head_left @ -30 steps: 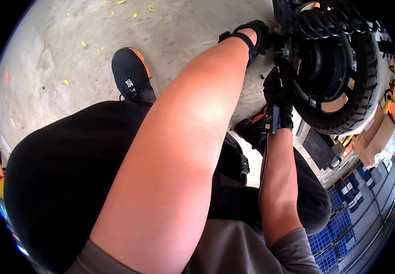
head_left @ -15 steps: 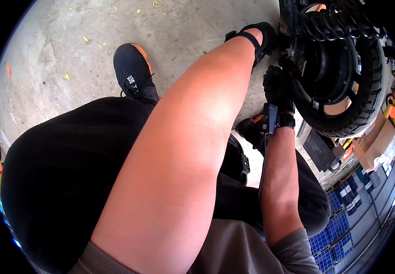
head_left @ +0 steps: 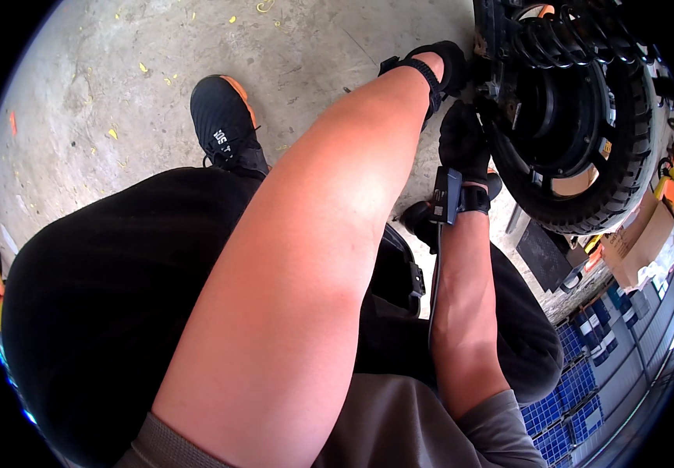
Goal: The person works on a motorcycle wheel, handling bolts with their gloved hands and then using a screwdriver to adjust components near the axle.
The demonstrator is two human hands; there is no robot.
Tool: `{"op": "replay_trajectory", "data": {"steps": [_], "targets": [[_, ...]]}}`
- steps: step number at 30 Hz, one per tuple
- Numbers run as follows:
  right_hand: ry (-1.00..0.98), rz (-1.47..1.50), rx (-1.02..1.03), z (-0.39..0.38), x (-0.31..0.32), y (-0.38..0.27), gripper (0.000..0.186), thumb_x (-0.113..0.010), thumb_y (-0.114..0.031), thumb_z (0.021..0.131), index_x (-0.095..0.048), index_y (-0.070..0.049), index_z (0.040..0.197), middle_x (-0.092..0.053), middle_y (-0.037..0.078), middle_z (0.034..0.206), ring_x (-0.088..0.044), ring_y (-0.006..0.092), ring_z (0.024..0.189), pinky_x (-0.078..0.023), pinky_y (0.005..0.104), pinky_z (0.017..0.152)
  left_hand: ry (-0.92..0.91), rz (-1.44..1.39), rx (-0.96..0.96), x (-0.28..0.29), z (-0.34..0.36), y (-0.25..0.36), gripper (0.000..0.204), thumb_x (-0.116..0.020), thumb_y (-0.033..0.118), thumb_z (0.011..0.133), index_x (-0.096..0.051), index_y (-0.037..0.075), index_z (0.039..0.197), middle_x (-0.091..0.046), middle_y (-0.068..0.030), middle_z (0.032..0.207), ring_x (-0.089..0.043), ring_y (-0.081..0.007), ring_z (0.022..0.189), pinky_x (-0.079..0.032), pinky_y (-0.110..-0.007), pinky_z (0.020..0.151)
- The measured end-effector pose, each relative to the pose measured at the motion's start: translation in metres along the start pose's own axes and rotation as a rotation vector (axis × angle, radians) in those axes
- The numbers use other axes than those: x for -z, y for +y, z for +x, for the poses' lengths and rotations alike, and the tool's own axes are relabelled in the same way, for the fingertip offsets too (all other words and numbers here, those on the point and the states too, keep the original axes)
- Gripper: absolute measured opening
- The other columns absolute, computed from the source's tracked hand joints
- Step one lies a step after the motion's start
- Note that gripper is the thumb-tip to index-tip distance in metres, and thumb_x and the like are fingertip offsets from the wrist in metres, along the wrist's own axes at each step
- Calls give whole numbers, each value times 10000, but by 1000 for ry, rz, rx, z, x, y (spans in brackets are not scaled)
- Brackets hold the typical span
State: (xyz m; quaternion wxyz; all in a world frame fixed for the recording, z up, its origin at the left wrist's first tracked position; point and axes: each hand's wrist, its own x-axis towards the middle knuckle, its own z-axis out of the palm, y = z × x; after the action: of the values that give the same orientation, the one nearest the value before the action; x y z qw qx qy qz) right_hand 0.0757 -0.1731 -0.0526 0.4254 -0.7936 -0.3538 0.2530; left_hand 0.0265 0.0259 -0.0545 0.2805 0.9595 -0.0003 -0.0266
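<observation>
1 black, thick-treaded wheel sits just right of the grip, with axle fittings toward its left edge. The gloved left hand is farther out, the gloved right hand nearer the body; I cannot tell whether either set of hidden fingers is wide, narrow or holding anything. A coil spring spans the wheel's far edge.

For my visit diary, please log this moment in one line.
Left hand: gloved, near wheel, grip unclear | Right hand: gloved, beside wheel, grip unclear | Nearby: coil spring, cardboard box
</observation>
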Motion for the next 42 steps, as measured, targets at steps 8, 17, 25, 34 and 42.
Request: {"op": "replay_trajectory", "data": {"steps": [8,17,25,34,42], "targets": [[-93,1287,-649,1,13,-2,208,-477,-33,851,-522,4,1051,-563,112,1039,-522,208,1016,-438,293,893,56,41,-65,-13,8,1,228,-631,276,703,-621,136,884,-628,-63,842,-588,-264,830,-475,-360,699],[-7,1556,-810,1,13,0,156,-529,-50,832,-557,-45,985,-595,65,945,-568,179,920,-484,286,814,145,168,-293,-15,8,-9,222,-627,262,711,-626,111,874,-630,-54,836,-601,-232,787,-489,-331,690],[69,1638,-839,-2,12,1,158,-536,-68,833,-554,-28,984,-592,80,922,-569,192,888,-469,299,832,-162,-1331,725,30,-31,41,216,-564,234,788,-625,27,801,-591,-45,731,-554,-132,594,-490,-273,515],[-108,-78,-234,-10,-4,-20,236,-465,-173,853,-529,11,985,-577,152,950,-549,272,911,-442,307,813,3,-1125,449,-31,-29,43,175,-543,148,789,-629,50,906,-617,-46,809,-547,-112,702,-441,-232,633],[-158,-430,-165,-15,-2,-4,290,-490,-161,822,-510,-9,1069,-558,166,1033,-523,295,986,-421,319,837,251,-1227,388,-41,-33,64,222,-519,194,810,-630,34,917,-621,-35,794,-535,-101,682,-420,-235,619]]}}
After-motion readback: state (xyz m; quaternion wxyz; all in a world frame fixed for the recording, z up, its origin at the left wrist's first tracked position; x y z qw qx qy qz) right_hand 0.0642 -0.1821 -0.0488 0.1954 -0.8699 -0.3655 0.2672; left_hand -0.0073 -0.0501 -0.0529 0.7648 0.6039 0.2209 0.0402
